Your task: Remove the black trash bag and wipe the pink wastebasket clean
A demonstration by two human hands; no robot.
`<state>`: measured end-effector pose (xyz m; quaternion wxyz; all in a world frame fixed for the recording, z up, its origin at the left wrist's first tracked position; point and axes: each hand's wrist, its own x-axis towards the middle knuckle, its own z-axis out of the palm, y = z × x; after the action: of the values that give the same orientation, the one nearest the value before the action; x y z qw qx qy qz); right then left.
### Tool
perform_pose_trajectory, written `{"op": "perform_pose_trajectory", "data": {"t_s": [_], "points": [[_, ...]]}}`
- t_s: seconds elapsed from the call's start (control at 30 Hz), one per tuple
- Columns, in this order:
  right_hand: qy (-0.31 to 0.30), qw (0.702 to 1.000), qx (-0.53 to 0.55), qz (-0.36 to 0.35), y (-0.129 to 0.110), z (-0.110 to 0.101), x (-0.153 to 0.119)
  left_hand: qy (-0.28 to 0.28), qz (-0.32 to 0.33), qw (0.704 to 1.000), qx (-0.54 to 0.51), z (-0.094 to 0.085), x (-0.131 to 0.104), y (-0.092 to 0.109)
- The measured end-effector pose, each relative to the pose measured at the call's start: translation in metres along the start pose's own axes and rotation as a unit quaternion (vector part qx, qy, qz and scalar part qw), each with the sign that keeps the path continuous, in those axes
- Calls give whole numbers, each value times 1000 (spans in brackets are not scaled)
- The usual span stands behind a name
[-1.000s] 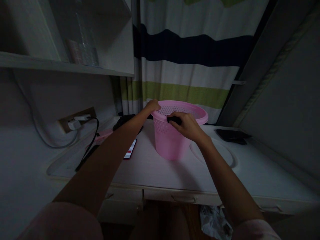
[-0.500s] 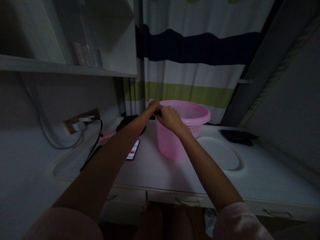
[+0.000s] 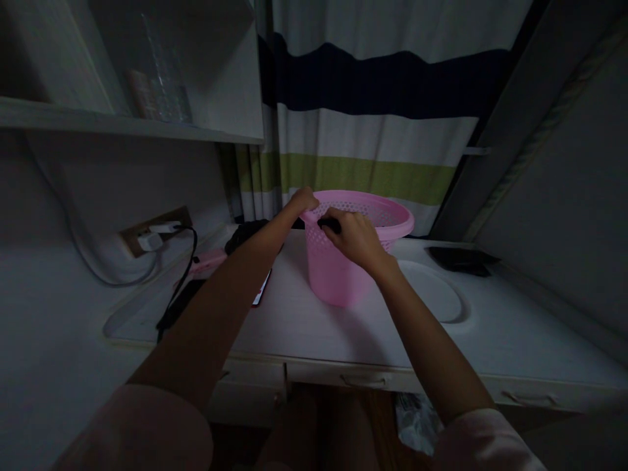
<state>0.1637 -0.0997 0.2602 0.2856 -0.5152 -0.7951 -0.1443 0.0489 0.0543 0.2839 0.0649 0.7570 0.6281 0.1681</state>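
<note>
A pink plastic basket (image 3: 338,278) with a perforated upper wall stands upright on the white desk (image 3: 304,333). My left hand (image 3: 305,199) grips the basket's rim at its left side, fingers partly hidden over the edge. My right hand (image 3: 356,235) is closed around a small black object (image 3: 329,225), in front of the basket's near wall. Most of that object is covered by my fingers, so its kind does not show. Whether it touches the basket I cannot tell.
Left of the basket lie a phone (image 3: 262,289), a dark bundle (image 3: 245,232) and a pink item (image 3: 209,260). A cable runs from the wall socket (image 3: 152,235). At right are a white oval lid or tray (image 3: 432,291) and a black flat pouch (image 3: 461,260). A shelf (image 3: 216,134) overhangs the left.
My right hand has moved right and slightly down, away from my left hand, carrying the black object. My left hand stays at the basket's rim. The view has shifted slightly.
</note>
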Motion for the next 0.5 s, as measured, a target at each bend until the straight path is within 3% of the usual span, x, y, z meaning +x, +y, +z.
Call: {"op": "perform_pose_trajectory", "data": {"t_s": [0.3,0.5], "points": [[6,966,245,-84,70,-26,-31,1,3,999,36,1,2,3],[-11,960,268,-82,76,-30,-31,12,-8,1000,19,4,2,2]]}}
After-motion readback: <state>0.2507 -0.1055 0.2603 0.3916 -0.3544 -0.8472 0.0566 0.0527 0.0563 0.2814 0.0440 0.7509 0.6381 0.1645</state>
